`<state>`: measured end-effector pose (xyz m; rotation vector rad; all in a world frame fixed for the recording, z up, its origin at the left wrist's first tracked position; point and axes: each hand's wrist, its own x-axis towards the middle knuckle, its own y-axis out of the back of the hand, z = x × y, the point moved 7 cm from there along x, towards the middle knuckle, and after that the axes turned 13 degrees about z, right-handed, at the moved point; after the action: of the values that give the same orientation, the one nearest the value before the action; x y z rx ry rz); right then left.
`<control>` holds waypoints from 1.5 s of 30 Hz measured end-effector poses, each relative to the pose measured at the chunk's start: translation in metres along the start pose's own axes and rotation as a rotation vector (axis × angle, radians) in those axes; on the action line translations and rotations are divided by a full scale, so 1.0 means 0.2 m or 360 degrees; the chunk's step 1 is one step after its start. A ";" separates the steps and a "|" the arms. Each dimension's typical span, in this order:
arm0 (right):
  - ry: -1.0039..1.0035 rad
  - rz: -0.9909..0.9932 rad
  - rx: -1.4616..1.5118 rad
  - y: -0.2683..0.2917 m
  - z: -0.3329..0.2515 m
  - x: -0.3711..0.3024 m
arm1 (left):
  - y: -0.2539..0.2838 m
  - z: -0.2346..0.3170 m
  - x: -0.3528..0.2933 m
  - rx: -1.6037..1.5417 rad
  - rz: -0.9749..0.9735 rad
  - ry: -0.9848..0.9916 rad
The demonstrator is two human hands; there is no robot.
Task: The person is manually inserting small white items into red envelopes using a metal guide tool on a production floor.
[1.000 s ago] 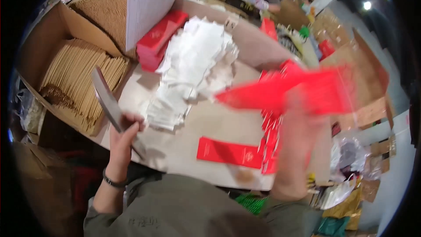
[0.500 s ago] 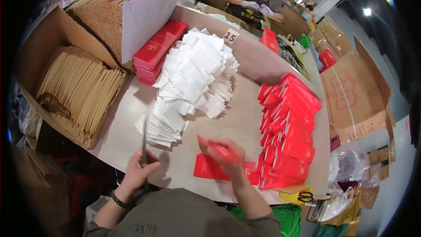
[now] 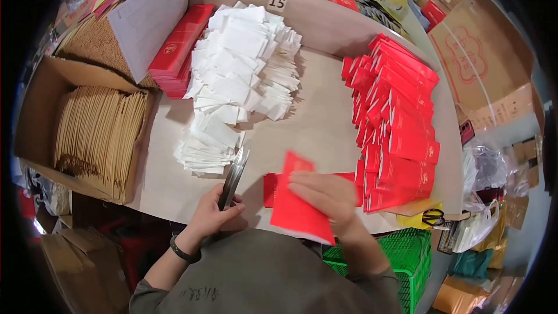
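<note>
My left hand (image 3: 218, 209) is closed around long, thin dark-grey and silver strips (image 3: 233, 175), which point up and away from me; their exact kind is unclear. In my right hand (image 3: 325, 197) is a red paper sleeve (image 3: 299, 215), tilted and slightly blurred, its pale lower edge toward me. Under that hand, more red paper (image 3: 271, 189) lies flat on the table. Just beyond my left hand is a heap of folded white napkins (image 3: 232, 75). To the right, many red sleeves with white edges showing form an overlapping pile (image 3: 395, 122).
A cardboard box (image 3: 145, 134) of slim tan sticks (image 3: 102, 134) stands at the left. Flat red sleeves (image 3: 180, 49) are stacked behind the napkins. A raised rim (image 3: 325, 35) bounds the table. Yellow-and-black scissors (image 3: 433, 217) lie at the right front edge, above a green crate (image 3: 412, 261).
My view has tilted downward. My right hand has lifted the red sleeve upright from over the table. My left hand has swung the grey strips rightward, and they now fan apart.
</note>
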<state>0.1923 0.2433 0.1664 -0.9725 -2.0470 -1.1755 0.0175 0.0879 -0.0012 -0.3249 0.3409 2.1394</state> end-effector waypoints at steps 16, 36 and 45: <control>-0.0366 -0.1049 -0.0161 -0.45 0.40 -0.51 | -0.34 0.18 0.01 0.0310 -0.0485 -0.0655; -0.1301 -0.0666 -0.0396 -0.61 0.41 -0.52 | 0.11 0.11 0.03 0.1399 0.0009 -0.0888; -0.1178 -0.0664 -0.0021 -0.73 0.36 -0.31 | 0.37 0.36 -0.04 0.1269 0.0517 -0.1691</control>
<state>0.1000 0.2379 0.0195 -1.1340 -2.9419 -1.1249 -0.0473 0.0669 0.0779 1.3356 0.5778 1.9654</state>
